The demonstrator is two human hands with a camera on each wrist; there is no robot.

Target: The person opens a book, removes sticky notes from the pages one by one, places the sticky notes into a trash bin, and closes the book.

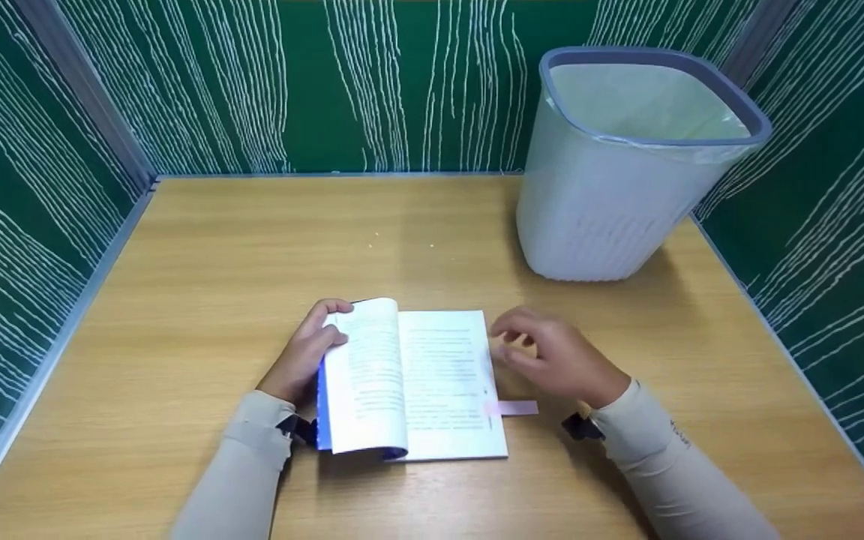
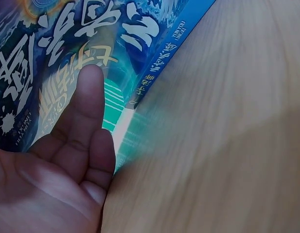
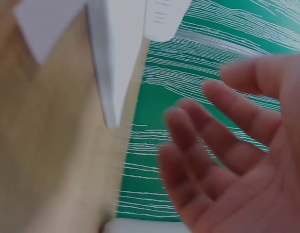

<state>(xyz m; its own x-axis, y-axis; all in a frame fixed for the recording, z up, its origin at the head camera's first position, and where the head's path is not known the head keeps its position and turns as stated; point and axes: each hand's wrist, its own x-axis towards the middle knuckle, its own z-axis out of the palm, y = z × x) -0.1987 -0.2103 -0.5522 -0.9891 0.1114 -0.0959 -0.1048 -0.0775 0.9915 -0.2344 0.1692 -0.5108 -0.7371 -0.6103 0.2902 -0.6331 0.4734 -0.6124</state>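
An open book (image 1: 443,375) lies on the wooden table, its left pages bowing up. My left hand (image 1: 304,352) grips its left edge, thumb on the printed page and fingers beneath the cover. In the left wrist view, fingers of that hand (image 2: 74,141) lie against the blue illustrated cover (image 2: 91,29). Just off the right page edge hovers my right hand (image 1: 556,352), fingers loosely bent around nothing. From the right wrist, the hand (image 3: 227,150) appears blurred and apart from the book (image 3: 123,48). A pink strip (image 1: 520,407) sticks out from the book's right side.
A pale waste bin (image 1: 597,202) with a grey rim and a liner stands at the table's back right. Green walls (image 1: 312,90) with white streaks enclose the table (image 1: 199,300) at the back and sides. Tiny white specks lie beyond the book.
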